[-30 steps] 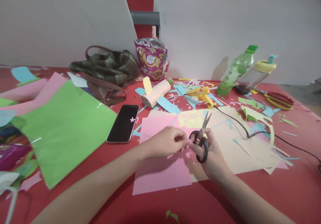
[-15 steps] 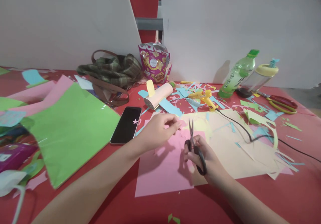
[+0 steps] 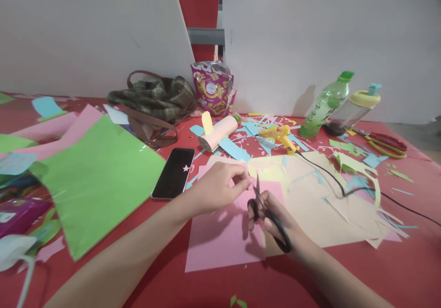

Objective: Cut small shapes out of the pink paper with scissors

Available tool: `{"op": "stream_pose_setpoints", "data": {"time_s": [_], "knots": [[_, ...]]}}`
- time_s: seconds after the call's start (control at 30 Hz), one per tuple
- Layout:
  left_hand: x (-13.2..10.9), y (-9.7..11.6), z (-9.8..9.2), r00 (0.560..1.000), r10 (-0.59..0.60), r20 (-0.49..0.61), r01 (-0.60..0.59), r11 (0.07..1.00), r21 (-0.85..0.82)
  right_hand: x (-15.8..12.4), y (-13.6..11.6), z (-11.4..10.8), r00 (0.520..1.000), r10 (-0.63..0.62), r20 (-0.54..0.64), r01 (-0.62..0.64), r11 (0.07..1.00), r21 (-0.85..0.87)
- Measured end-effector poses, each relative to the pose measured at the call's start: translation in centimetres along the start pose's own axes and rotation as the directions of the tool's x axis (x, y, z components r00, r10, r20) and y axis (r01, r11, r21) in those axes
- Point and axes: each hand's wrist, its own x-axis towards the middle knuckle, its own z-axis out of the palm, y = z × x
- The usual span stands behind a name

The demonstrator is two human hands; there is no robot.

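Note:
Over a pink sheet of paper (image 3: 220,243), my left hand (image 3: 220,186) is closed in a pinch. A tiny bit of pink paper seems to sit at its fingertips, mostly hidden by them. Black-handled scissors (image 3: 280,230) are in my right hand (image 3: 275,216), with thumb and fingers through the loops. Their blades are spread apart and point up, close beside the left fingertips. Left of my left hand lies a black phone (image 3: 173,173) with a small pink star (image 3: 186,168) on its screen.
Behind my hands are a paper-covered tube (image 3: 218,132), a yellow glue gun (image 3: 279,135) with black cord, and paper scraps. A green bottle (image 3: 325,105), a clear cup (image 3: 358,108) and red-and-yellow-handled scissors (image 3: 386,143) stand or lie right. Left is a green sheet (image 3: 103,179); behind, a plaid bag (image 3: 158,96).
The scissors have tilted left, their blades opening wider and coming nearer my left fingertips. My right hand has turned with them. My left hand has shifted slightly right and down.

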Motion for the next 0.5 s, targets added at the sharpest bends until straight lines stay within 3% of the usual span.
{"op": "stream_pose_setpoints", "data": {"time_s": [0.5], "knots": [[-0.1, -0.1, 0.2, 1.000, 0.007, -0.002, -0.007, 1.000, 0.029, -0.1, -1.4, 0.8, 0.997, 0.078, -0.024, -0.078, 0.997, 0.031]]}}
